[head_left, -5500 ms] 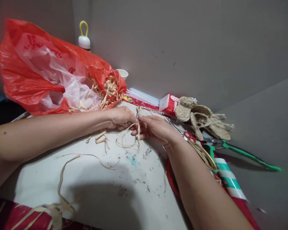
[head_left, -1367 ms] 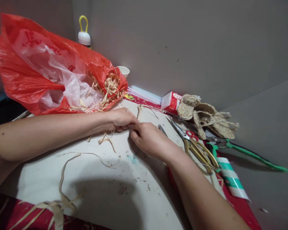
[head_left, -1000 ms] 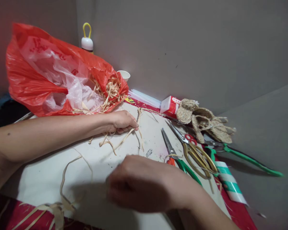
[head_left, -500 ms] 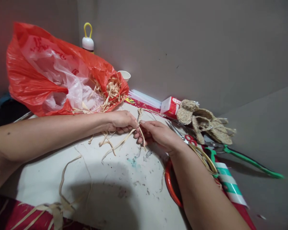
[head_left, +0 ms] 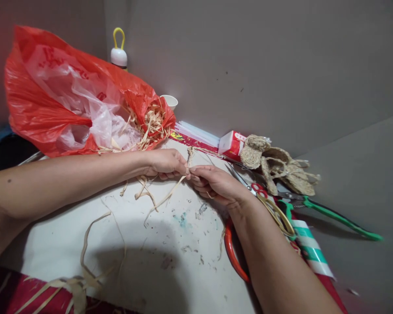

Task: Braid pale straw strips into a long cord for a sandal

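Observation:
My left hand (head_left: 169, 163) and my right hand (head_left: 213, 182) meet over the white tabletop, their fingertips pinched together on a thin braid (head_left: 190, 152) of pale dried plant strips. The short braided end sticks out past my fingers, away from me. One loose strip (head_left: 170, 192) trails from the pinch toward the lower left. My right fingers are curled in, and what lies inside them is partly hidden. Under my left wrist, other curled strips (head_left: 143, 190) lie on the tabletop.
A red plastic bag (head_left: 39, 100) spills dried strips at left, before a white cup (head_left: 170, 101). Woven straw pieces (head_left: 290, 172), gold-handled scissors (head_left: 278, 213), green-handled pliers (head_left: 340, 220) and a red-orange handle (head_left: 231, 250) lie at right. More long strips (head_left: 85, 244) are nearer me.
My right fingers have closed in toward the left fingertips. The strip that hung below my right hand is now hidden, and the other trailing strip has shifted slightly right.

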Demonstrator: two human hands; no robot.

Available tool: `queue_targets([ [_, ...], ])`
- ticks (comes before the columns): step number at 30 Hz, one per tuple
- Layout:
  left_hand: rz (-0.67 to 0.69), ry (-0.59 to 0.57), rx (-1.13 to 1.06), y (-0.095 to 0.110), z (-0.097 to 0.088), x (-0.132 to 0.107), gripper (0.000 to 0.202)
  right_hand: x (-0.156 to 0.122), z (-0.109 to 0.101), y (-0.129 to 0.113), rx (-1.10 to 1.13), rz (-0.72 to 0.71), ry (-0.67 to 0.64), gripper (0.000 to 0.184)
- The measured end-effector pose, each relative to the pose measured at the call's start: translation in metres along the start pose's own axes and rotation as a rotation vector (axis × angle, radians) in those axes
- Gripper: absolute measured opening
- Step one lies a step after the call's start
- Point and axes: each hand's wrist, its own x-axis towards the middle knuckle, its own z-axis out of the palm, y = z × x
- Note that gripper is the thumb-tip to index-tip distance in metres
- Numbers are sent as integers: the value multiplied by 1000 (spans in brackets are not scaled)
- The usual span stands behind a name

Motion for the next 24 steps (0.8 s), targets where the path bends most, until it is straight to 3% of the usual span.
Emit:
queue_targets([
  [3, -3, -31, 28, 0, -3, 0, 22, 1, 0, 0, 2, -9, 22, 27],
  [8, -8, -22, 134, -4, -9, 4, 11, 3, -1, 3, -6, 16, 45, 19],
  [18, 5, 264, 496, 5, 4, -4, 17, 4, 4, 8, -27, -13, 120, 23],
  [24, 220, 406, 943, 2, 24, -10, 21, 3, 7, 8, 107, -31, 39, 25],
])
